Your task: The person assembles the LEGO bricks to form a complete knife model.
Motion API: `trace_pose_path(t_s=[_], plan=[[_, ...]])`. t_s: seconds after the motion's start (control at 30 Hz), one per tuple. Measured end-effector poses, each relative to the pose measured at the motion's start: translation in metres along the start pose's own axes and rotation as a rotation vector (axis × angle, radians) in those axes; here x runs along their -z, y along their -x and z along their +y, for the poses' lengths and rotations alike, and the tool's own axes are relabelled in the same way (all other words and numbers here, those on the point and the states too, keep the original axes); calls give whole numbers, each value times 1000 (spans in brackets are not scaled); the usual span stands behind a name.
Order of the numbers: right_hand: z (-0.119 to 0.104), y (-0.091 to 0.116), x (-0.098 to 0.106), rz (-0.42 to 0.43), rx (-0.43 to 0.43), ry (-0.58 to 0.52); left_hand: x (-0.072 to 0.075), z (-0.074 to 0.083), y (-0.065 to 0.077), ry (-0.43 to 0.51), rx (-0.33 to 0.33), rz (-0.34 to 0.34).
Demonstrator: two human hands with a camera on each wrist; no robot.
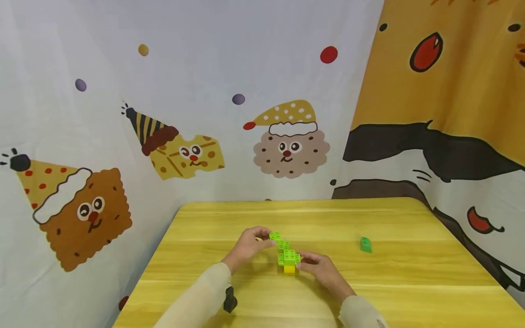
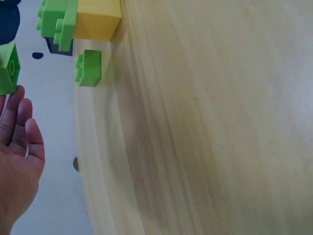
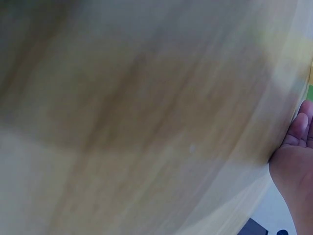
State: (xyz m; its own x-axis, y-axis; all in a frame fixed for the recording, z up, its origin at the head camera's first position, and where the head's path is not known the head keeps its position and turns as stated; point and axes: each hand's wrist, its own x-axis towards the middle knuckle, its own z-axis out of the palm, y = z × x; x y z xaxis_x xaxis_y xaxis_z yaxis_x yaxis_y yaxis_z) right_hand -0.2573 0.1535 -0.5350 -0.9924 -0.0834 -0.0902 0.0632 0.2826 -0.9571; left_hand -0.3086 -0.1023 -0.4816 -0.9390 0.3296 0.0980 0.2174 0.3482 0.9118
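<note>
A light green toy building brick (image 1: 275, 236) is pinched between the thumb and fingers of my left hand (image 1: 252, 246); in the left wrist view its hollow underside shows. Just beyond the build, a second light green brick (image 2: 90, 68) stands on the table. The build is light green bricks (image 1: 289, 256) joined on top of a yellow brick (image 1: 289, 269). My right hand (image 1: 321, 269) grips its right end between thumb and fingers. In the right wrist view, only a sliver of green (image 3: 310, 92) shows beside the fingertips.
A darker green brick (image 1: 366, 244) lies by itself on the right of the wooden table (image 1: 205, 223). Behind the table hangs a white curtain (image 1: 197, 68) with cartoon prints. A small black device (image 1: 230, 299) sits at my left sleeve.
</note>
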Motion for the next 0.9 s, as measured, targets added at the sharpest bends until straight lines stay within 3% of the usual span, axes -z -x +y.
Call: trace_pose_path(t_s=[0.9], plan=[[-1,1,-1,-7,1,-5,-7,13,2,63,-41,-23]])
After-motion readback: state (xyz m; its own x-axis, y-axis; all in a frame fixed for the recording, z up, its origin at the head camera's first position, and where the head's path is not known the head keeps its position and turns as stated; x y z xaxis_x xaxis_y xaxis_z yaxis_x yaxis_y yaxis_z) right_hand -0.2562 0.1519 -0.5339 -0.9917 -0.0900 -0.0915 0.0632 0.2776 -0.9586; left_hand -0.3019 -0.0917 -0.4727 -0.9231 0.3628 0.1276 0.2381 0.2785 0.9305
